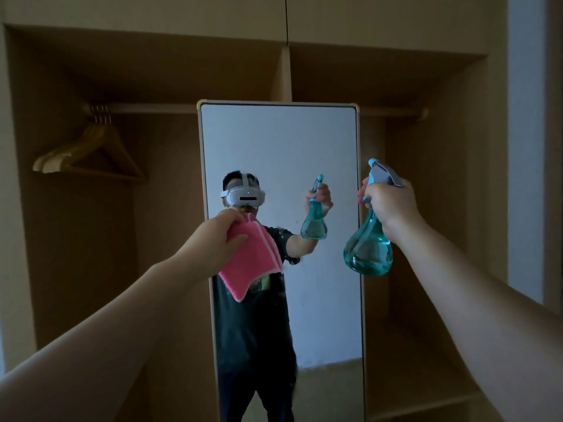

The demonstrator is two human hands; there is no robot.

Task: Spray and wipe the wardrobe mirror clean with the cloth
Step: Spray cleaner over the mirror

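An open wooden wardrobe [426, 86] is filling the far side of the scene, with wooden hangers [88, 153] hanging on the rail at the far left, and the tall framed mirror [283, 153] is standing upright in the middle of it, reflecting the person. A few faint specks seem to be showing on the glass around the middle, though the dim light is making that hard to judge. The right hand [390, 205] is closing around the neck of a teal spray bottle [368, 245], held up just right of the mirror's edge with a finger apparently at the trigger; the clear bottle is holding liquid only in its lower bulb, so it is probably feeling light, and the narrow neck is the natural grip since the smooth, wet-prone belly would likely be slippery. The left hand [219, 239] is pinching a folded pink cloth [253, 257] by its upper corner, letting it hang limp in front of the glass; being soft, it would likely wipe better bunched under a flat palm.
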